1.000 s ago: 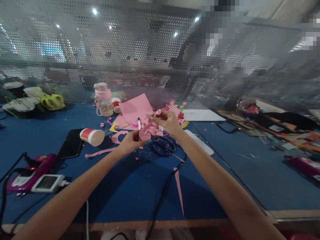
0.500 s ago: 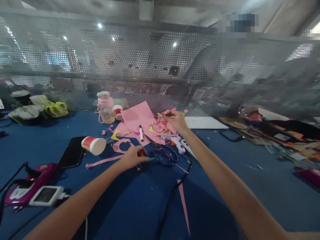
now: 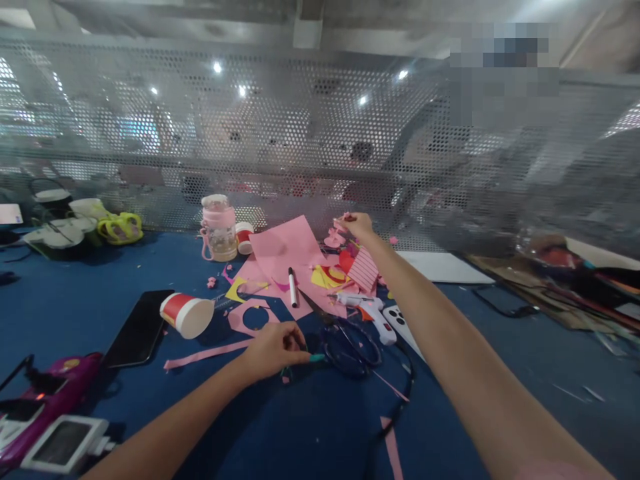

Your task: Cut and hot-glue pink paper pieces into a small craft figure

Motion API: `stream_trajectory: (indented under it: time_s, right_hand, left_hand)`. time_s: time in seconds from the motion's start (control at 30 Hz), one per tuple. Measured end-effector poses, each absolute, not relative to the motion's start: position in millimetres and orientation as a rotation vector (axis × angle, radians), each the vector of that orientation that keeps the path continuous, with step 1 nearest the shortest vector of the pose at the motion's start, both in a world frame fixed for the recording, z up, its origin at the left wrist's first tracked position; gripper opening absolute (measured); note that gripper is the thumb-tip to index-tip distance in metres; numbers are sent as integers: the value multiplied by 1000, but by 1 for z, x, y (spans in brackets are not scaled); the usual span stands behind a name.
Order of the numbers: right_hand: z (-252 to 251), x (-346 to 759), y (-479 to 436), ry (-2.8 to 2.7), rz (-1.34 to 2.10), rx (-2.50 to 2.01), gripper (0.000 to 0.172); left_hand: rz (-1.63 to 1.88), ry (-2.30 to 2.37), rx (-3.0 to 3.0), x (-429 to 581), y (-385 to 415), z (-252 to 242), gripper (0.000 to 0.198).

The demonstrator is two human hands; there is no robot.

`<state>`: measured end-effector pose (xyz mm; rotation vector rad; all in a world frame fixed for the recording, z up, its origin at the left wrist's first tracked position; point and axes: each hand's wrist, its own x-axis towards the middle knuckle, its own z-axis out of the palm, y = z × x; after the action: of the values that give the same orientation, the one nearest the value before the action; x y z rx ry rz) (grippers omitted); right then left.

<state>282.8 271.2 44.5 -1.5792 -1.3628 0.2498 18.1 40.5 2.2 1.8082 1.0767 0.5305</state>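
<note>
My left hand (image 3: 275, 350) is low over the blue table, its fingers curled in a pinch. A small teal piece (image 3: 317, 358) sticks out past its thumb tip; its kind is unclear. Large scissors (image 3: 353, 347) with dark blue handles lie just right of it. My right hand (image 3: 359, 225) reaches to the back of the table, fingertips closed on a small pink paper piece (image 3: 336, 235). Below that hand lie a striped pink paper (image 3: 363, 269), a red shape (image 3: 346, 260) and yellow scraps (image 3: 327, 277). A white glue gun (image 3: 373, 313) lies beside my right forearm.
Pink sheets (image 3: 287, 243) bear a marker (image 3: 293, 288). At left are a tipped paper cup (image 3: 187, 315), a black phone (image 3: 137, 330), a pink-capped bottle (image 3: 219, 230) and a purple power strip (image 3: 65, 383). A black cable (image 3: 407, 380) crosses the front. A perforated metal screen (image 3: 300, 147) stands behind.
My right hand has moved farther back with the pink paper piece, uncovering the striped paper. My left hand keeps its pinch among the same things; the view has shifted a little.
</note>
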Motion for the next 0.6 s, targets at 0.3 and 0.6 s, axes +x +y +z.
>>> stream_trajectory:
  time_s: [0.3, 0.6]
  right_hand:
    - [29, 292, 283, -1434, 196, -1769, 9]
    - [54, 293, 269, -1510, 66, -1851, 19]
  left_hand:
    - [506, 1060, 1800, 18, 39, 2, 19]
    - [515, 1054, 1790, 18, 40, 2, 21]
